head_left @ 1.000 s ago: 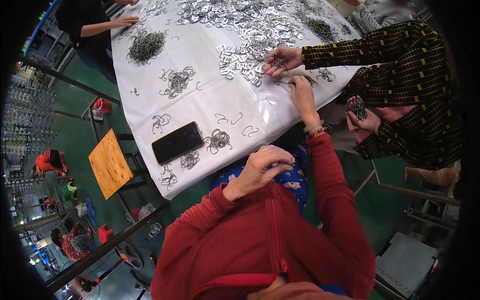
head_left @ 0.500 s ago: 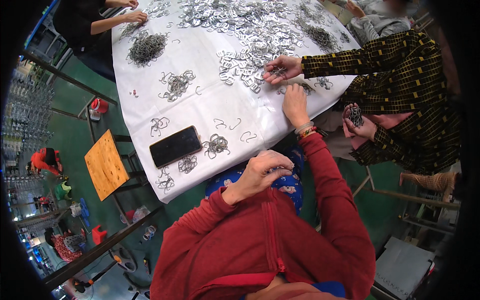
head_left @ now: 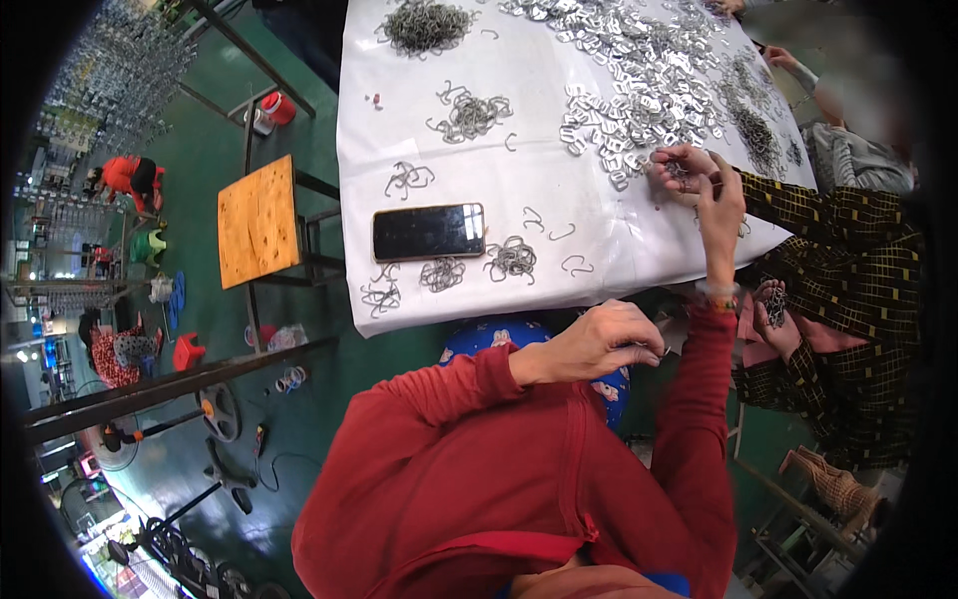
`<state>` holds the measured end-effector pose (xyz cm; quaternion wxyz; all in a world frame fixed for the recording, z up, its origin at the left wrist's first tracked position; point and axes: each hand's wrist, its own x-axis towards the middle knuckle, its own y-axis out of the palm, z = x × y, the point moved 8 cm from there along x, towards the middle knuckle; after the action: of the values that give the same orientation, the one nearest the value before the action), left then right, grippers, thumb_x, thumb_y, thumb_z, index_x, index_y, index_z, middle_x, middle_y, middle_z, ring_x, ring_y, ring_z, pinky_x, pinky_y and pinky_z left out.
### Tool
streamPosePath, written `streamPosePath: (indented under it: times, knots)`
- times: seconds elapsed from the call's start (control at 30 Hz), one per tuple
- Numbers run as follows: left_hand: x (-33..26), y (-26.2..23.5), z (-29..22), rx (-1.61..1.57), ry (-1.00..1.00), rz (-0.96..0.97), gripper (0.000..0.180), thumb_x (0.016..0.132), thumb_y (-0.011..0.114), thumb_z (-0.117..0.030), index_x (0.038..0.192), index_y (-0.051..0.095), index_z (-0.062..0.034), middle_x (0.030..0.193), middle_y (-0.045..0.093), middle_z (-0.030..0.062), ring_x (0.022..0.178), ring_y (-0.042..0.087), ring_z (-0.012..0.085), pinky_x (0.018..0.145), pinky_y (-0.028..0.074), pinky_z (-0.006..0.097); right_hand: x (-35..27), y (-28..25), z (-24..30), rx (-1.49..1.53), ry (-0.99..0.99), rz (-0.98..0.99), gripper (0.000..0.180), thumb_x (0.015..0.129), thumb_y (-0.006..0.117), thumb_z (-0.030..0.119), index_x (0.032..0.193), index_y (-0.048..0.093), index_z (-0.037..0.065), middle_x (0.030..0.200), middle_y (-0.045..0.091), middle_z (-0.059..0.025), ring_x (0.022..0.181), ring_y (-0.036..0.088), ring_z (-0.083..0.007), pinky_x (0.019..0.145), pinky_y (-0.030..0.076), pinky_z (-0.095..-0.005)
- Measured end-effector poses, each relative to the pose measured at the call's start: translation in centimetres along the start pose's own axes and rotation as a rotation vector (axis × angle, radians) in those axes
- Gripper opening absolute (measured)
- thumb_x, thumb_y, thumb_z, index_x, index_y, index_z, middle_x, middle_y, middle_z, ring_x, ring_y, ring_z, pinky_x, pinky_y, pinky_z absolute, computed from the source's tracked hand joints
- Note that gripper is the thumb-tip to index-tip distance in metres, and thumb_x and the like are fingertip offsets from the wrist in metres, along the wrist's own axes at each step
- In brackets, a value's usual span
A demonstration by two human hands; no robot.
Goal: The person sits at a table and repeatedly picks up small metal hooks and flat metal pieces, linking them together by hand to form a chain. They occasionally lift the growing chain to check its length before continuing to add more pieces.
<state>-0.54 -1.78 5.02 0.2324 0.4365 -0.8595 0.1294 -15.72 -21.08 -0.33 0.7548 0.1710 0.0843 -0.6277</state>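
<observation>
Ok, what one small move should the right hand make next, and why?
I'd probably have the right hand pinch one of the wire hooks in the co-worker's hand over the table: it reaches right to that palm, though actual contact is hard to tell, while the left hand is farther off.

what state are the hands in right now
Left hand: curled; whether it holds anything cannot be told.
Right hand: at a co-worker's hand holding hooks; its own grip cannot be told.
</observation>
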Motion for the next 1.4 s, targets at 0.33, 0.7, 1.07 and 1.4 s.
streamPosePath:
  times: [0.33,0.7,1.07,1.4]
  knots:
    - [-0.1,0.6,1.3,-0.027,-0.035,0.064,0.012,0.079,0.071,-0.007,0.090,0.066,-0.0056,0.092,0.068,0.0048,0.090,0.064,0.0223,0.082,0.047,0.035,0.1,4.8,-4.1,-1.251,-0.579,-0.232,0.029,0.083,0.055,0.000,0.111,0.062,-0.001,0.089,0.063,-0.0226,0.083,0.061,-0.0366,0.076,0.050,-0.0440]
    - [0.4,0.4,2.1,-0.021,-0.064,0.078,0.013,0.078,0.071,-0.004,0.091,0.068,-0.0051,0.094,0.068,0.0060,0.093,0.065,0.0228,0.086,0.047,0.035,3.4,0.1,-5.8,-1.102,-0.526,-0.416,0.019,0.073,0.060,0.002,0.090,0.068,-0.001,0.080,0.068,-0.0191,0.078,0.066,-0.0328,0.075,0.052,-0.0397]
    - [1.3,0.6,3.4,-0.028,-0.168,0.063,0.013,0.081,0.070,-0.005,0.093,0.066,-0.0030,0.087,0.066,0.0069,0.085,0.063,0.0226,0.075,0.050,0.032,-17.7,-1.0,-3.7,-0.035,-0.331,-0.578,0.016,0.081,0.063,-0.008,0.096,0.061,-0.006,0.086,0.064,-0.0084,0.083,0.064,-0.0160,0.073,0.052,-0.0265]
    - [4.0,1.4,2.8,0.057,-0.115,0.069,0.015,0.081,0.072,-0.018,0.087,0.065,-0.0066,0.079,0.063,0.0072,0.076,0.059,0.0246,0.072,0.045,0.035,-23.3,0.8,-3.4,-0.029,-0.542,-0.640,0.015,0.081,0.068,-0.009,0.095,0.066,-0.004,0.091,0.067,-0.0087,0.078,0.061,-0.0115,0.071,0.049,-0.0225]
